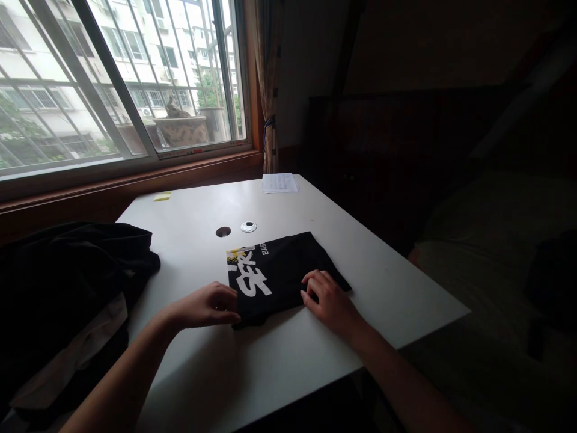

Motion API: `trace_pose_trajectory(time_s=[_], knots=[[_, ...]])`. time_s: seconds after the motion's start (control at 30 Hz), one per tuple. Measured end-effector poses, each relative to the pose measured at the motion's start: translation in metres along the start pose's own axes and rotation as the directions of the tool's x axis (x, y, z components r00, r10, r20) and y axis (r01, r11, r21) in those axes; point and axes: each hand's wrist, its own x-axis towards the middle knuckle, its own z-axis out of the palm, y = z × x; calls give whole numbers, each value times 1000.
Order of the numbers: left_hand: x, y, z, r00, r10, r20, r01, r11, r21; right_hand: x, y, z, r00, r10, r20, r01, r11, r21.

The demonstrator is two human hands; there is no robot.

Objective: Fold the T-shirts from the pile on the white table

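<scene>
A black T-shirt (288, 264), folded into a flat rectangle, lies on the white table (360, 282). White lettering and a yellow patch show on its left part. At the shirt's left edge, near the front corner, my left hand (210, 307) has its fingers bent and closed on the cloth; its fingertips are partly hidden. My right hand (331, 304) rests at the near right edge of the shirt, fingers curled and thumb close to the forefinger on the fabric.
A heap of dark clothing (76, 270) covers the table's left side. Papers (280, 183) and a yellow slip (162, 196) lie toward the back. Behind the shirt are a round hole (223, 231) and a round silvery cap (248, 227). A barred window (148, 78) stands beyond.
</scene>
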Motion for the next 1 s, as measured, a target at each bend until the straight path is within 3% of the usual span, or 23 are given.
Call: trace_pose_trajectory(time_s=[0.07, 0.13, 0.23, 0.33, 0.4, 0.63, 0.73, 0.83, 1.0], knots=[[7, 4, 9, 978, 109, -177, -97, 992, 76, 0, 0, 0, 1000, 2, 3, -2, 1000, -8], [15, 6, 22, 933, 220, -286, -162, 964, 211, 0, 1, 0, 1000, 7, 4, -7, 1000, -15], [27, 4, 43, 933, 316, -175, -223, 885, 409, 0, 0, 0, 1000, 8, 3, -8, 1000, -17], [32, 1, 55, 958, 287, 9, -255, 837, 485, 0, 1, 1, 1000, 8, -6, -8, 1000, -18], [32, 1, 56, 961, 268, 63, -264, 827, 497, 1, 2, 2, 1000, 12, -16, -12, 999, -31], [28, 11, 57, 964, 248, 93, -262, 839, 477, 11, 19, 0, 998, 63, 22, -59, 989, -137], [27, 15, 59, 967, 236, 95, -253, 856, 450, 28, 27, -1, 997, 29, 72, -17, 986, -163], [28, 16, 59, 967, 231, 103, -253, 869, 425, 52, 28, 7, 984, -43, 173, 70, 986, -154], [28, 16, 58, 967, 233, 101, -254, 871, 420, 95, 31, 35, 909, -88, 408, 140, 985, -99]])
